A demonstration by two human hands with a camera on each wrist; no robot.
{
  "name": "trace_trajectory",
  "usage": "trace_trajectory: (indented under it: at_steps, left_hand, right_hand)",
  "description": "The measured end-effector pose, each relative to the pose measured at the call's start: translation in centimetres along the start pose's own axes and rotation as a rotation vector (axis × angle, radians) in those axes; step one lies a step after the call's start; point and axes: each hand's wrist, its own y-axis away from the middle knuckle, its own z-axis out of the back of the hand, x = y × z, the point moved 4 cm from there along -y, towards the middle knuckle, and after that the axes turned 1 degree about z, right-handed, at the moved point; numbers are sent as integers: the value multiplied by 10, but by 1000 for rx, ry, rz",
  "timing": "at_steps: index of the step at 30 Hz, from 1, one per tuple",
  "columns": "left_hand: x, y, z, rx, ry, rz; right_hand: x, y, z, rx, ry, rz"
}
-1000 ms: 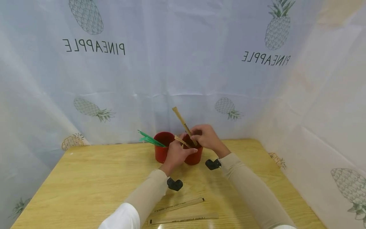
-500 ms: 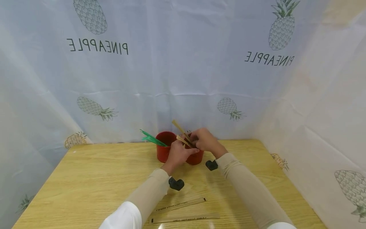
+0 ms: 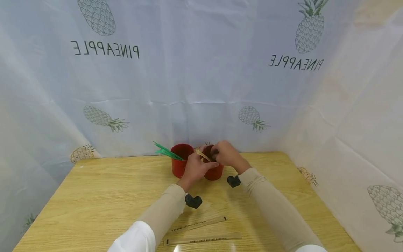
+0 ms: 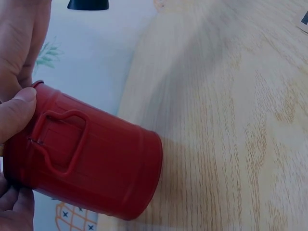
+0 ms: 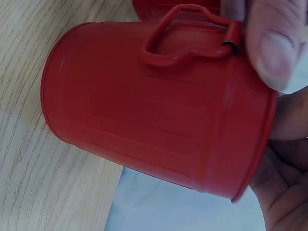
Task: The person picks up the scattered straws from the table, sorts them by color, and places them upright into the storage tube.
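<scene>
Two small red buckets stand at the back of the table. My left hand (image 3: 196, 168) grips the rim of the right-hand bucket (image 5: 139, 96), its thumb (image 4: 19, 108) lying on the outside. Tan paper-wrapped sticks (image 3: 203, 155) lean out of that bucket beside the left fingers. Over the same bucket's mouth is my right hand (image 3: 227, 154), fingers bent down inside; the rim hides their tips and whatever they may hold. Green sticks (image 3: 168, 152) lean out leftward from the left-hand bucket (image 3: 178, 168).
Nearer the front lie two printed paper-wrapped sticks, an upper one (image 3: 201, 224) and a lower one (image 3: 201, 240), partly behind the left forearm. A pineapple-print curtain (image 3: 201, 70) hangs right behind the wooden table (image 3: 126, 196). Black wrist cameras sit on both cuffs.
The long paper-wrapped stick by the right hand has sunk into the right-hand bucket, its top dropping to about the level of the other stick. My left hand keeps its place.
</scene>
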Motion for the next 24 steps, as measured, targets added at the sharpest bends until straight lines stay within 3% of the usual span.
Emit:
trace_trajectory:
  at_steps: [4, 7, 15, 24]
  left_hand:
    - [-1, 0, 0, 5, 8, -9]
    - [-2, 0, 0, 8, 14, -12]
    - [-3, 2, 1, 6, -32, -14]
    - [-5, 2, 1, -22, -80, -4]
  right_hand:
    - [0, 9, 9, -72, -86, 2]
    - [2, 18, 12, -103, -210, -15]
    - [4, 47, 6, -125, -704, -159]
    - [17, 77, -5, -100, -897, -180]
